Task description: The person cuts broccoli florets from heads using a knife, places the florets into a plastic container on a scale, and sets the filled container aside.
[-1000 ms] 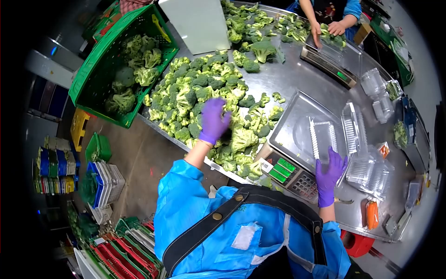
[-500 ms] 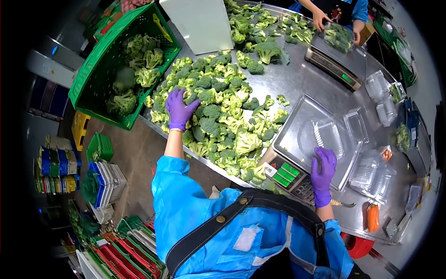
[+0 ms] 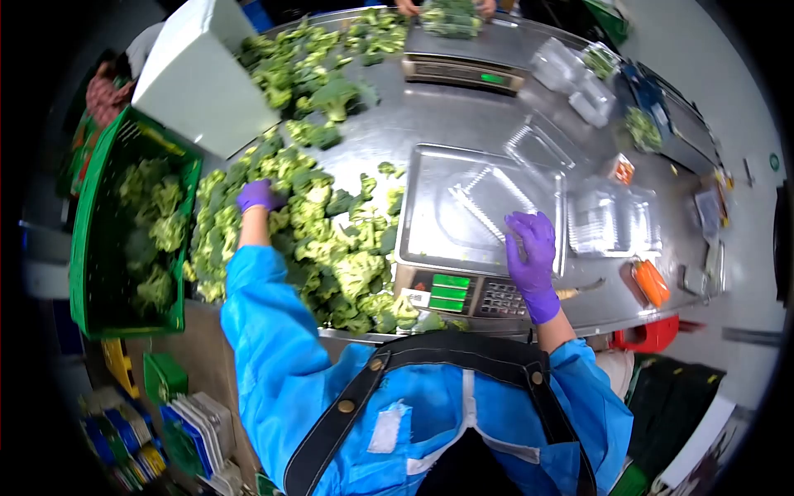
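My left hand (image 3: 258,196), in a purple glove, is down among the broccoli florets (image 3: 318,223) heaped on the steel table; its fingers are blurred and partly hidden. My right hand (image 3: 532,256), also gloved in purple, hovers over the right side of the scale's steel tray (image 3: 430,240), fingers apart and holding nothing. On that tray lies a clear plastic container (image 3: 488,202), close to my right fingertips. The scale's green display (image 3: 449,293) faces me, with its keypad (image 3: 502,299) beside my right wrist.
A green crate (image 3: 87,264) with broccoli stands at the left, by a white box (image 3: 207,83). Across the table, a co-worker's hands (image 3: 486,8) hold a broccoli pack at another scale (image 3: 463,66). Clear containers (image 3: 612,219) and an orange-handled item (image 3: 651,283) lie right.
The view has turned, so the table and scale appear shifted left. My left hand has sunk among the florets, its fingers now less visible. My right hand remains over the scale's side.
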The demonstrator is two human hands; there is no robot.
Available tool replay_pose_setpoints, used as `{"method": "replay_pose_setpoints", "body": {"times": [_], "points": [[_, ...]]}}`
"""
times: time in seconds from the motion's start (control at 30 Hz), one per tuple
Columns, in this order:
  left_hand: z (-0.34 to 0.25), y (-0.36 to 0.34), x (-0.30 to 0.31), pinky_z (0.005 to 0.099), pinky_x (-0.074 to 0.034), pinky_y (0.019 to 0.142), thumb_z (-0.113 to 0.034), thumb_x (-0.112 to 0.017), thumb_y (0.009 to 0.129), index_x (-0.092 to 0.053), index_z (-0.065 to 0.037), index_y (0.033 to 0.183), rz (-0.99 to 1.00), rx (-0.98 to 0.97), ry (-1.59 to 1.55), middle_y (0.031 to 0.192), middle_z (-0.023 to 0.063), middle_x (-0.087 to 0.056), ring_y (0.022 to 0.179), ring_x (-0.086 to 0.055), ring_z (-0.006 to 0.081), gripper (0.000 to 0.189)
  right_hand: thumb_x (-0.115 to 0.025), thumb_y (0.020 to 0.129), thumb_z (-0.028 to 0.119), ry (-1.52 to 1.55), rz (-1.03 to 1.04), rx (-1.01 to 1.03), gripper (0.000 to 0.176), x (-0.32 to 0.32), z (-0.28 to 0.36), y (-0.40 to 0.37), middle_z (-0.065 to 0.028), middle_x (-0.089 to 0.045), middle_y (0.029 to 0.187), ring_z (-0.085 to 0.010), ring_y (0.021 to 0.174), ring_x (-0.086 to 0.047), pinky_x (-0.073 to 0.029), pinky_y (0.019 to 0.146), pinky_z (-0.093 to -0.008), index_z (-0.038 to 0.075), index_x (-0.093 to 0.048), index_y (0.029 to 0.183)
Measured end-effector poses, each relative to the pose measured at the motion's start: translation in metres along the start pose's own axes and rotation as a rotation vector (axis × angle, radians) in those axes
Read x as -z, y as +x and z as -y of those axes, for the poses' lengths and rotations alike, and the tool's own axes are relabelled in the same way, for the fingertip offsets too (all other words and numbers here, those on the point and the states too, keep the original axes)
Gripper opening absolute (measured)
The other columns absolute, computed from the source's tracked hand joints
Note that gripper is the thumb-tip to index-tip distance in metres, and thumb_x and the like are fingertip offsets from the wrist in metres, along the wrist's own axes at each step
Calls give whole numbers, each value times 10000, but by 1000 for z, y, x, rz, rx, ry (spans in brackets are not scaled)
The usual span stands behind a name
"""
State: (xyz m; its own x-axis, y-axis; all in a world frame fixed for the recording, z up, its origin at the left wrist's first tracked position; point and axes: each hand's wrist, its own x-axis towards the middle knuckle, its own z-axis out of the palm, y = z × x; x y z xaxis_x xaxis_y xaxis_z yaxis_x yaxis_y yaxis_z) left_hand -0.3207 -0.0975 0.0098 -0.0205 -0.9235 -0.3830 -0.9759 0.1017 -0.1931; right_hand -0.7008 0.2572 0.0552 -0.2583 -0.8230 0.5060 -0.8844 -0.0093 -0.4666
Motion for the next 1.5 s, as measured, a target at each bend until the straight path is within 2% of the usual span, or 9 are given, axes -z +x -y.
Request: {"method": "replay_pose_setpoints", "body": {"times": [0.23, 0.43, 0.6, 0.77, 0.9, 1.0, 1.23, 1.43, 1.5], "points": [[-11, -29, 28, 371, -486, 757, -393, -763, 612, -553, -44, 1097, -684, -462, -632, 1007, 164, -615, 854, -600, 287, 633, -662, 717, 218, -199, 257, -13, 369, 2, -38, -23, -106, -580, 1003, -260, 1010, -524, -192, 1059, -485, 111, -584, 1062], [-116, -137, 57, 288, -532, 690, -560, -462, 839, -480, -1, 1164, 539, -618, -2131, 1032, 207, -584, 845, -613, 231, 646, -685, 695, 280, 3, 405, 147, 283, 5, -26, -38, -69, -572, 872, -226, 931, -554, -170, 1074, -510, 99, -639, 909], [-181, -177, 46, 338, -543, 711, -490, -434, 884, -446, -9, 1215, 1165, -613, -2162, 1109, 179, -558, 937, -600, 258, 584, -710, 680, 281, -14, 350, 63, 492, 31, -5, -22, -83, -571, 1057, -256, 1059, -517, -204, 1071, -488, 110, -566, 1118], [-232, -207, 39, 288, -432, 922, -425, -439, 904, -398, 12, 1275, 1069, -758, -1511, 1227, 143, -501, 1054, -551, 217, 575, -732, 667, 182, 805, 29, -252, 744, 29, 24, 4, -108, -426, 1318, -260, 1176, -436, -305, 1028, -387, 107, -386, 1321], [-250, -223, 45, 270, -380, 935, -512, -417, 885, -474, 37, 1202, 827, -768, -1200, 1126, 129, -564, 1002, -556, 185, 636, -703, 700, 122, 709, 119, -150, 674, 14, 3, 9, -111, -437, 1303, -231, 1132, -474, -368, 974, -341, 63, -404, 1302], [-267, -204, 31, 251, -446, 796, -434, -399, 919, -578, 29, 1025, 1027, -774, -1446, 829, 96, -622, 869, -581, 155, 508, -603, 823, 184, 1111, -19, -721, 407, 11, -13, 3, -89, -574, 1088, -188, 1010, -547, -424, 903, -320, 51, -501, 1194], [-293, -209, 0, 341, -456, 846, -245, -667, 740, -465, -48, 1214, -147, -1331, -923, 1176, 164, -494, 1074, -501, 277, 551, -501, 877, 398, 1520, 12, -1146, 463, 22, -35, -14, -85, -590, 1015, -187, 903, -574, -488, 666, -271, 32, -488, 1161], [-268, -252, 27, 342, -298, 1017, -166, -696, 686, -373, -70, 1314, 376, -1508, -1156, 1299, 126, -417, 1209, -394, 247, 713, -459, 904, 406, 1413, 268, -934, 499, 34, -3, -14, -130, -509, 1093, -173, 933, -545, -499, 682, -280, 49, -413, 1250], [-254, -261, 32, 329, -317, 1002, -121, -706, 692, -408, -67, 1285, 664, -1201, -1415, 1248, 97, -462, 1173, -426, 211, 666, -503, 891, 362, 1236, 249, -729, 503, 36, 13, -10, -141, -511, 1083, -165, 918, -535, -495, 659, -264, 54, -394, 1274]]}}
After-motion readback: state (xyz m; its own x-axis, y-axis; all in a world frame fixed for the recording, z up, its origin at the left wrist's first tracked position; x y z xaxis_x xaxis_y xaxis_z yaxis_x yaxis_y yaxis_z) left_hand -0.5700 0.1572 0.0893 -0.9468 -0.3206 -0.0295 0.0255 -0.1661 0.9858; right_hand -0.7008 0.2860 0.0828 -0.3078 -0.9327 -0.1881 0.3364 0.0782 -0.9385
